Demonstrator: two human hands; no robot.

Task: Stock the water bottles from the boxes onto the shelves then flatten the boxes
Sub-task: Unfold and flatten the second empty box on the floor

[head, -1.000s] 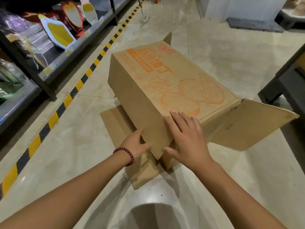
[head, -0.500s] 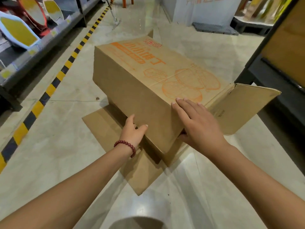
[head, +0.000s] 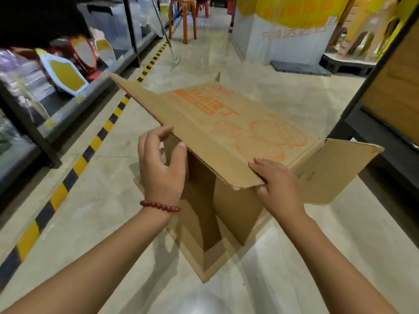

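Observation:
A brown cardboard box [head: 226,123] with orange print is lifted off the floor in the middle of the aisle, its printed panel facing up and tilted. One end flap [head: 335,168] sticks out to the right. My left hand [head: 161,168], with a red bead bracelet, holds the panel's left near edge between curled fingertips and thumb. My right hand [head: 278,184] grips the panel's near corner, fingers on top and thumb underneath. The box's lower walls [head: 233,211] hang below, open toward me. No water bottles are in view.
A flat cardboard piece [head: 204,257] lies on the floor under the box. A shelf [head: 74,103] with yellow-faced trays runs along the left behind black-and-yellow floor tape [head: 90,148]. A dark shelf unit [head: 385,109] stands right. An orange stool [head: 181,19] and a broom handle [head: 165,35] stand farther up the aisle.
The box has come up off the floor and its side wall has swung under. My left hand moved from the side wall up to the panel's edge; my right hand now grips the corner.

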